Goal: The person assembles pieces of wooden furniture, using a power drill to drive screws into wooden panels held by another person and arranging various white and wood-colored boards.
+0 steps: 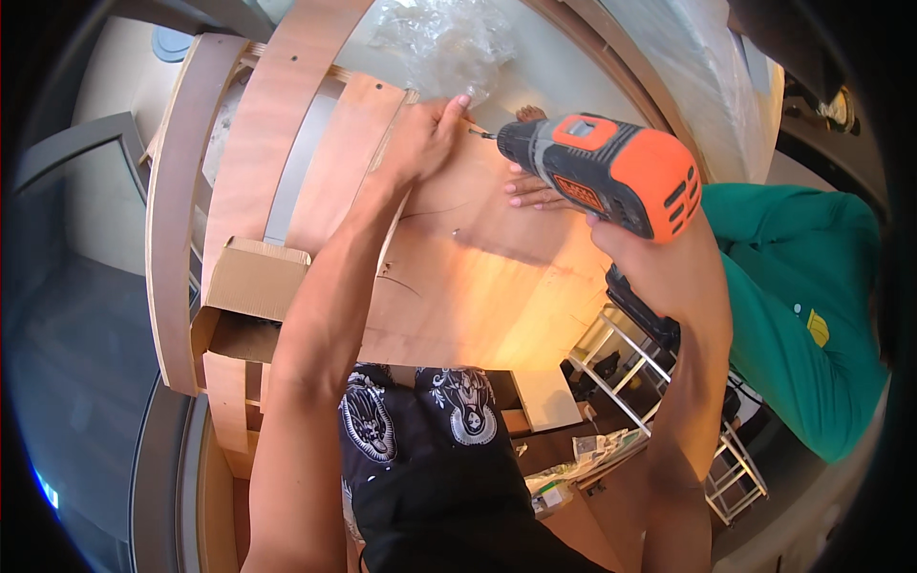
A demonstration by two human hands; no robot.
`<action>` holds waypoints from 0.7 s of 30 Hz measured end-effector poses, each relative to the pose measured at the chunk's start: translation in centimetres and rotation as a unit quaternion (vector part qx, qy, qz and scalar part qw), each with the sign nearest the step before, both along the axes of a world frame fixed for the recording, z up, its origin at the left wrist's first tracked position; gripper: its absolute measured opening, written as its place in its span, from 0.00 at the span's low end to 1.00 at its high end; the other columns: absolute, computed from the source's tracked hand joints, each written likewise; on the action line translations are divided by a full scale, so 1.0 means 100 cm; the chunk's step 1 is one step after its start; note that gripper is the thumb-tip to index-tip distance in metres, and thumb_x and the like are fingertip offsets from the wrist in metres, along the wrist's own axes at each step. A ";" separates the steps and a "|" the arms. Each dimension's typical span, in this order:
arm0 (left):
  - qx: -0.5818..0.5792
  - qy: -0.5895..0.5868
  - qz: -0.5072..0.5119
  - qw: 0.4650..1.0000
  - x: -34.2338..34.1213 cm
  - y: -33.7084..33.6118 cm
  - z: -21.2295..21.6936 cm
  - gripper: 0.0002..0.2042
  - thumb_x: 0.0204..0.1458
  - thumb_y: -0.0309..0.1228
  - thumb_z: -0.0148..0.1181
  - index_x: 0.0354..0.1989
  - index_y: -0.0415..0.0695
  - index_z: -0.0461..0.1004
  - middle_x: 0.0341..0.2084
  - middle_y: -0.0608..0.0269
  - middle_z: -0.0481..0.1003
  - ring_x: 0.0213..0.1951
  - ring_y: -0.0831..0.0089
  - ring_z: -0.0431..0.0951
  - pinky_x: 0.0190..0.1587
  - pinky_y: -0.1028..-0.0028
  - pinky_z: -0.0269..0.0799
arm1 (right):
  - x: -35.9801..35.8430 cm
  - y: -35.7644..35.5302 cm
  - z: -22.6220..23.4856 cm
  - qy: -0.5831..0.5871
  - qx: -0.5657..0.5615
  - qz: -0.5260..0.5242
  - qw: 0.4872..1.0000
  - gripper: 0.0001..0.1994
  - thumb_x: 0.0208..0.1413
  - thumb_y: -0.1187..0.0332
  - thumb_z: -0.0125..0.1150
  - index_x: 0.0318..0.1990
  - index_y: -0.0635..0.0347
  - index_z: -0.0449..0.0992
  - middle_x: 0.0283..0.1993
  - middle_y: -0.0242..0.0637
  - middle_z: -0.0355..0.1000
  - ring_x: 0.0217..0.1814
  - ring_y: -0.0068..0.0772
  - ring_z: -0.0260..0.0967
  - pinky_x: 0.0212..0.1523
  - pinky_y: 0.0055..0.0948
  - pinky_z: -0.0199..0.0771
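Your right hand (659, 263) grips an orange and grey cordless drill (602, 172) over a pale plywood panel (478, 277). Your left hand (425, 138) pinches a small screw (475, 130) at the drill's tip. A co-worker's fingers (535, 196) lie flat on the panel beside it.

The left forearm is seen rising from the lower edge, bare and stretched almost straight up and slightly rightward. The left hand (427, 137) is held at its far end with the wrist nearly in line with the forearm, the back of the hand turned to the camera, and the fingers extended and pinched together at their tips. The right forearm is raised from the lower right, bare as well, and bent back at the wrist. The right hand (659, 263) is closed in a full grip, its fingers largely hidden from view.
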State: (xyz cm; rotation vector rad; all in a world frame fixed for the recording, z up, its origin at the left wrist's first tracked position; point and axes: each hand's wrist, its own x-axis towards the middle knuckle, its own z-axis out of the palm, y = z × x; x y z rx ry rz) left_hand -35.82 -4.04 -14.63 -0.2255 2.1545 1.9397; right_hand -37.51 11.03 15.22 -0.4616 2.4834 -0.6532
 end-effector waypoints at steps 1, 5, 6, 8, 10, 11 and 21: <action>-0.001 -0.018 -0.003 1.000 0.002 -0.001 -0.001 0.23 0.70 0.45 0.46 0.40 0.38 0.83 0.20 0.58 0.74 0.29 0.74 0.73 0.41 0.70 0.71 | 0.002 -0.002 0.001 -0.032 0.005 -0.054 0.998 0.15 0.48 0.72 0.70 0.45 0.63 0.78 0.38 0.41 0.78 0.39 0.42 0.75 0.44 0.34 0.75; -0.016 -0.050 -0.003 0.999 -0.001 -0.002 0.009 0.25 0.71 0.46 0.45 0.38 0.39 0.84 0.16 0.63 0.67 0.25 0.78 0.66 0.34 0.72 0.68 | 0.006 0.008 -0.004 -0.022 0.016 -0.067 0.997 0.13 0.50 0.72 0.71 0.43 0.63 0.78 0.37 0.44 0.79 0.35 0.47 0.75 0.40 0.36 0.75; -0.022 -0.050 -0.001 0.999 -0.002 -0.002 0.010 0.26 0.71 0.47 0.45 0.38 0.39 0.84 0.16 0.64 0.65 0.24 0.79 0.65 0.33 0.72 0.67 | 0.006 0.009 -0.005 -0.017 0.002 -0.069 0.997 0.13 0.49 0.72 0.71 0.42 0.64 0.77 0.36 0.44 0.79 0.34 0.49 0.75 0.39 0.37 0.75; -0.019 -0.043 0.001 0.999 -0.003 -0.002 0.011 0.25 0.70 0.46 0.45 0.38 0.39 0.84 0.16 0.61 0.68 0.25 0.78 0.67 0.34 0.72 0.69 | 0.007 0.010 -0.008 -0.011 -0.026 -0.071 0.997 0.12 0.48 0.73 0.70 0.39 0.65 0.76 0.33 0.46 0.77 0.32 0.53 0.73 0.37 0.39 0.74; -0.017 -0.034 0.006 0.999 -0.003 -0.004 0.009 0.25 0.70 0.47 0.46 0.38 0.40 0.84 0.20 0.55 0.73 0.27 0.72 0.72 0.37 0.69 0.71 | 0.007 0.011 -0.015 0.024 -0.015 -0.032 0.999 0.11 0.47 0.74 0.69 0.37 0.66 0.75 0.30 0.48 0.76 0.32 0.57 0.72 0.35 0.41 0.73; -0.015 -0.029 0.011 0.999 -0.003 -0.005 0.007 0.26 0.69 0.48 0.46 0.37 0.40 0.84 0.22 0.50 0.76 0.29 0.66 0.76 0.39 0.67 0.72 | 0.007 0.011 -0.018 0.041 -0.010 -0.012 0.999 0.11 0.47 0.74 0.69 0.36 0.66 0.74 0.29 0.49 0.75 0.31 0.59 0.71 0.34 0.42 0.72; -0.021 -0.035 0.002 0.999 -0.003 -0.004 0.013 0.25 0.68 0.47 0.48 0.36 0.39 0.84 0.26 0.48 0.81 0.30 0.64 0.80 0.41 0.65 0.74 | 0.008 0.011 -0.020 -0.041 -0.042 -0.094 0.994 0.13 0.45 0.73 0.72 0.35 0.66 0.73 0.26 0.46 0.71 0.27 0.52 0.64 0.33 0.41 0.70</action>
